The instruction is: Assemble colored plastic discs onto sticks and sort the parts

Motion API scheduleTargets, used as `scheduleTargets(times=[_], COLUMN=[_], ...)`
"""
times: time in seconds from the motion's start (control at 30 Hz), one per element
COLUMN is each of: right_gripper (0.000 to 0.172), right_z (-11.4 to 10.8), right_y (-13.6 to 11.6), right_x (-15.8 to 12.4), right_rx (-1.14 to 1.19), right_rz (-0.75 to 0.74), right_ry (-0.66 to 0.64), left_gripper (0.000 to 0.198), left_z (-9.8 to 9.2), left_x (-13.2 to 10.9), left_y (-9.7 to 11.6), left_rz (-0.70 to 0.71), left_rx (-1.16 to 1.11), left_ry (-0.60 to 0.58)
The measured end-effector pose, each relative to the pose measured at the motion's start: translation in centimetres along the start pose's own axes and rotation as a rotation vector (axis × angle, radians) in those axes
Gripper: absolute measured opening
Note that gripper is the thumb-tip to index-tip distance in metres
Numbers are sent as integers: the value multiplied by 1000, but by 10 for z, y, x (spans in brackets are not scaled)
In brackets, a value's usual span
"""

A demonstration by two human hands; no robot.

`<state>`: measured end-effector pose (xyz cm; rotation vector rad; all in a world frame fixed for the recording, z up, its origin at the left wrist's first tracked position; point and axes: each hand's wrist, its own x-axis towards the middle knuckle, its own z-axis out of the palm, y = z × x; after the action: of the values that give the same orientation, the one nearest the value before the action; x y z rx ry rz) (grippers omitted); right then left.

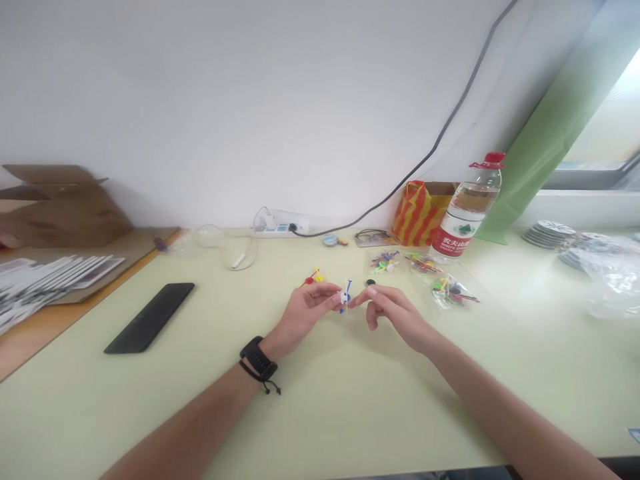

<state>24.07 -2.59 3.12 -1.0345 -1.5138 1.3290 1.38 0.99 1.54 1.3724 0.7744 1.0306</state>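
Between the thumb and fingers of my left hand (311,310) is a small blue and white plastic toy (346,297), held just above the table. A thin blue stick on it points up. My right hand (396,312) is beside it, index finger stretched toward the toy and the other fingers loosely bent; whether the fingertip touches it I cannot tell. Behind my left hand lie red and yellow plastic pieces (315,277). A small black round piece (371,283) sits behind my right hand.
Small bags of coloured plastic parts (450,292) lie to the right, near a tilted-looking water bottle (465,213) and a striped bag (417,213). Glasses (373,236) and a power strip (280,230) are along the wall. At left are a black phone-like slab (150,319) and a cardboard box (75,207).
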Motion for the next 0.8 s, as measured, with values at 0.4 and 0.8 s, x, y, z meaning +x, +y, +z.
scheduleTargets(times=[0.4, 0.8], right_gripper=[70, 50], right_z=[6, 3], right_y=[7, 10], right_x=[0, 6], right_rx=[300, 293], right_rz=[168, 93], right_ry=[-145, -91], left_gripper=[34, 37], left_z=[-1, 0], left_x=[1, 1], left_y=[1, 1], left_rz=[3, -12], left_rx=[-37, -26], left_ry=[98, 66])
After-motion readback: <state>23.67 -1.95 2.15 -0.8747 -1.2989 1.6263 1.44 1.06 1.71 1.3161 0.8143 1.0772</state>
